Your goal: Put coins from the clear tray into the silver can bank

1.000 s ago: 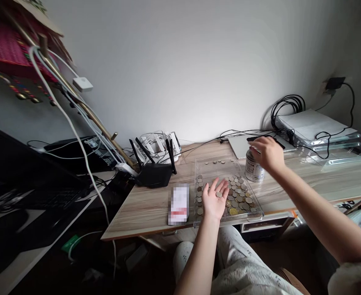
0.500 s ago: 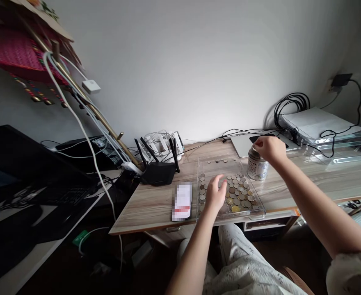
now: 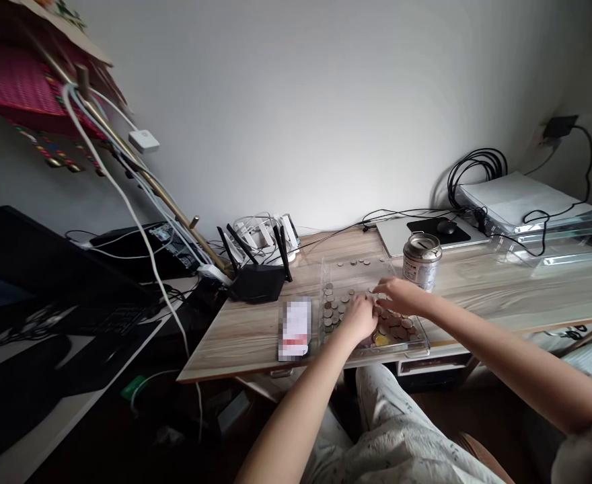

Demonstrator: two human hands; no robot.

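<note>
Left hand (image 3: 362,317) and right hand (image 3: 397,294) sit close together, grip unclear, over round silvery and golden metal coins (image 3: 328,313) in the clear rectangular plastic tray (image 3: 344,274), at twelve o'clock. Pinching coin edges should work best.

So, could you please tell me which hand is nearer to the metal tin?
The right hand. It is over the clear tray, in front and to the left of the metal tin; the left hand is also over the tray, farther left.

Silvery coins (image 3: 344,298), one yellow coin (image 3: 381,340)
</note>
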